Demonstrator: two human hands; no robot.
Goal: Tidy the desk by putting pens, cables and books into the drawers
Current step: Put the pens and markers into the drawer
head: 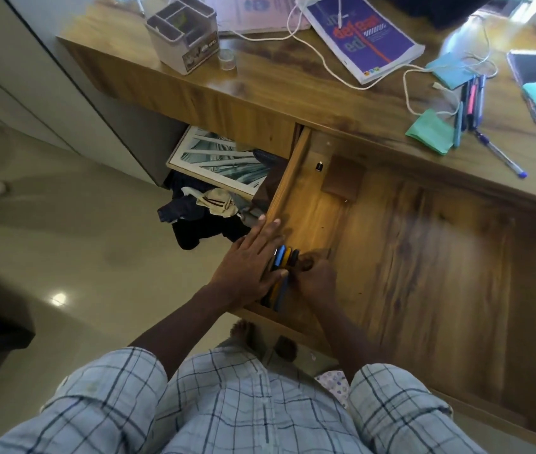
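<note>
from the head view, both hands are low in the open drawer (424,257), at about 7 o'clock of its wooden floor. the left hand (250,260) lies flat with fingers stretched out, pressed against the side of a small bundle of pens (283,261), blue, yellow and dark; the right hand (317,280) is curled at the bundle's other side, but its fingertips are hidden and blurred, so whether it truly grips the pens cannot be told. the pens' lower ends are partly covered by the left thumb and cut by the drawer's front edge. up at 12 o'clock in the drawer sit a brown flat block (343,178) and a tiny dark object too small to name. on the desk (292,93), at 1 o'clock, a purple book (363,34) shows red letters reading roughly "defeated", upside down; a white cable (325,68) loops beside it. at 2 o'clock more pens (471,103) lie loose among teal cloths (428,132). the grey organizer (183,34) at 11 o'clock carries a label too blurred to read. the checked sleeves are cut off at the bottom.
</note>
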